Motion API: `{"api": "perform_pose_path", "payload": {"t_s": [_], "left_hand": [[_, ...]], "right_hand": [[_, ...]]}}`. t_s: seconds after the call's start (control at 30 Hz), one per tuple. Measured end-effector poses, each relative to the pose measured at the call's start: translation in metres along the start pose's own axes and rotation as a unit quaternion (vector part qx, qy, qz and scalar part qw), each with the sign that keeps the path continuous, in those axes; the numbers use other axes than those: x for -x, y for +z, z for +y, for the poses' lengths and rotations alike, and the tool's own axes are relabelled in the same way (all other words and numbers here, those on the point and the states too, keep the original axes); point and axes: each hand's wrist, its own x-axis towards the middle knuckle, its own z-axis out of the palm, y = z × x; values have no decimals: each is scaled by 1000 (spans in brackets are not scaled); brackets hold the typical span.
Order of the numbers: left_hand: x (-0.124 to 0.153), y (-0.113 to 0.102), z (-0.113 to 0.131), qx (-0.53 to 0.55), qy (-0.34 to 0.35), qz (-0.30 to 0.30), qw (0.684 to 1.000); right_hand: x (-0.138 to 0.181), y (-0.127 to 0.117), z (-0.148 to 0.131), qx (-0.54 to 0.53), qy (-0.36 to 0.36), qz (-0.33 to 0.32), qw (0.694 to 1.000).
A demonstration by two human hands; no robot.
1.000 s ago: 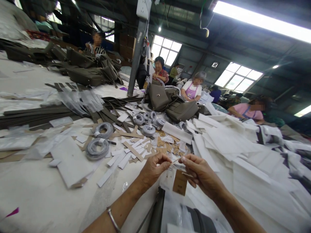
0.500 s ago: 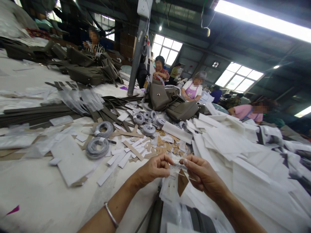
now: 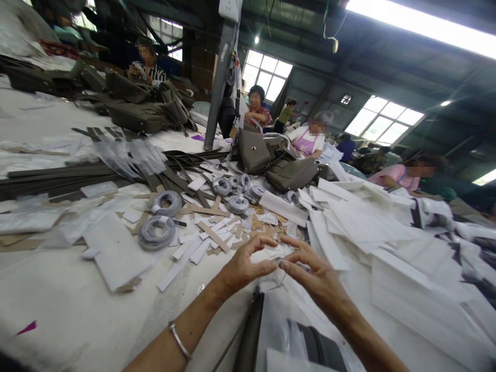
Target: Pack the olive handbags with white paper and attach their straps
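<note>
My left hand (image 3: 248,262) and my right hand (image 3: 310,264) meet above the bag at the table's near side, fingertips almost touching. A thin white string (image 3: 282,281) with a small clear piece runs between their thumbs and forefingers; its details are blurred. Below them lies a dark grey-green bag (image 3: 250,336), partly under clear plastic and white sheets. A dark curved strap (image 3: 318,343) in clear wrapping rests on it. Beyond my fingertips, small brown and white tags (image 3: 258,222) lie scattered.
Coiled wrapped straps (image 3: 157,232) and white paper strips (image 3: 182,263) lie to the left. White foam sheets (image 3: 418,289) pile up on the right. Dark bags (image 3: 290,173) sit near a metal post (image 3: 219,88). Several people work beyond the table.
The brown tag that hung below my hands is out of sight. My fingers have gone from pinching separate string parts to an arched pose, with the thumbs closer together.
</note>
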Motion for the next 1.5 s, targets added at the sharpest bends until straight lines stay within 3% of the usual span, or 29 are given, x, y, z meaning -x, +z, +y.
{"api": "perform_pose_path", "payload": {"t_s": [0.2,0.4,0.5,0.63,0.7,0.8,0.9,1.0,1.1,1.27,1.37,1.5], "left_hand": [[8,25,-7,35,-82,-128,988],[16,45,-15,83,-122,-214,966],[13,38,-9,50,-60,-180,981],[2,17,-10,-94,-64,-33,993],[-4,7,-18,-170,-94,43,980],[-8,-2,-32,-249,-138,94,954],[-6,0,-41,-289,-167,72,940],[-3,8,-46,-287,-184,30,940],[-3,15,-49,-268,-200,-9,943],[-1,16,-48,-294,-171,-1,941],[1,15,-46,-335,-142,11,931],[-1,15,-44,-376,-136,-18,917]], "right_hand": [[1,15,-6,-179,91,-24,979],[4,17,-11,-458,175,13,872],[6,8,-9,-462,165,37,871],[5,-11,3,-287,191,40,938],[4,-16,17,-186,235,-27,954],[3,-12,45,-123,292,-167,934],[1,2,72,-120,317,-256,905],[-4,18,85,-117,313,-294,895],[-12,28,84,-158,298,-297,893],[-18,38,84,-319,293,-304,849],[-16,40,89,-350,294,-299,838],[-15,38,91,-367,297,-305,827]]}}
